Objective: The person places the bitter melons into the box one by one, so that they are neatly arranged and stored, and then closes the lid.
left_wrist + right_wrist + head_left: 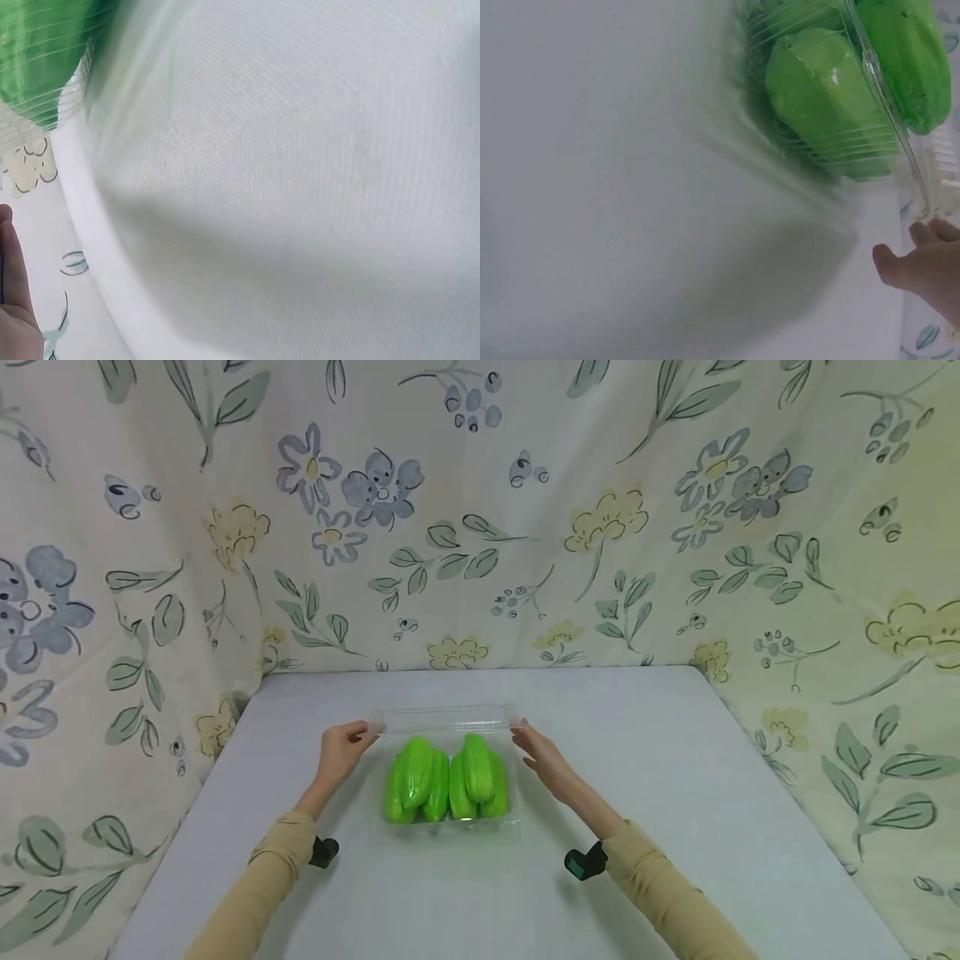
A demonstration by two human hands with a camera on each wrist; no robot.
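A clear plastic clamshell box (517, 789) sits on the table with several oblong bright green fruits or vegetables (417, 772) in two groups; their kind is unclear. Its transparent lid (450, 720) is raised along the far side. My left hand (343, 753) holds the lid's left corner between bent fingers and thumb. At the right corner, my right hand (546, 763) touches the lid with its fingertips, the thumb apart from it. The right wrist view shows those fingertips (922, 234) beside the lid's edge. Only part of the left hand (16, 300) appears in the left wrist view.
The white-covered table (637, 735) extends on both sides of the box and in front of it. A floral curtain (480, 527) hangs behind the table and along its sides. Each wrist carries a small black camera, such as the right one (587, 862).
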